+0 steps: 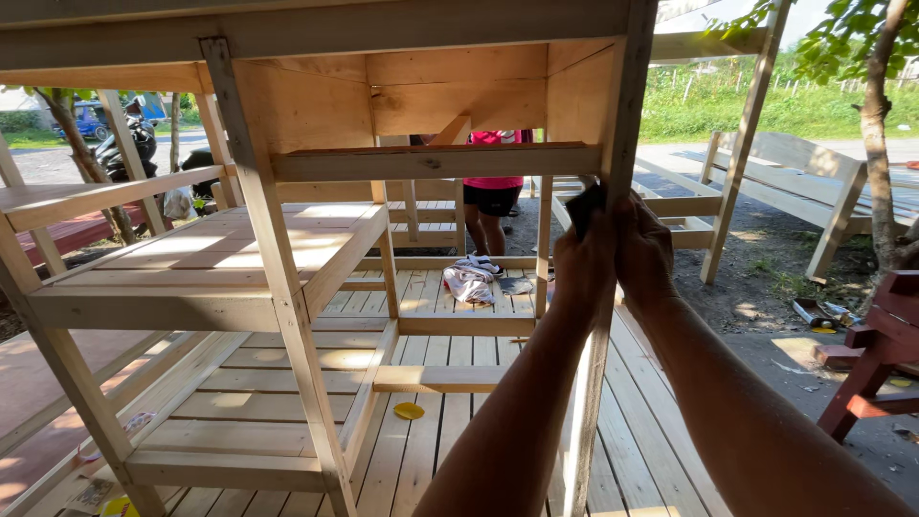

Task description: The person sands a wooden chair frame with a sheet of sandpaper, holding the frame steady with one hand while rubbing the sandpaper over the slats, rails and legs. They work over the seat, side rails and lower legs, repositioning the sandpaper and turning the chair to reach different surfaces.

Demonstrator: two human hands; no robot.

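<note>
Both my hands press against an upright post [620,124] of a bare wooden frame. My left hand [582,260] holds a dark sanding pad [584,205] flat on the post's left face. My right hand [643,251] grips the post from its right side, fingers wrapped round it next to the pad. A horizontal rail [436,161] meets the post just above my hands.
The frame has slatted shelves [206,251] at left and a slatted deck [450,421] below with a crumpled cloth [470,278] and a yellow disc [409,411]. A person in a pink top [495,180] stands behind. A red chair [873,354] sits right, a wooden bench [795,177] beyond.
</note>
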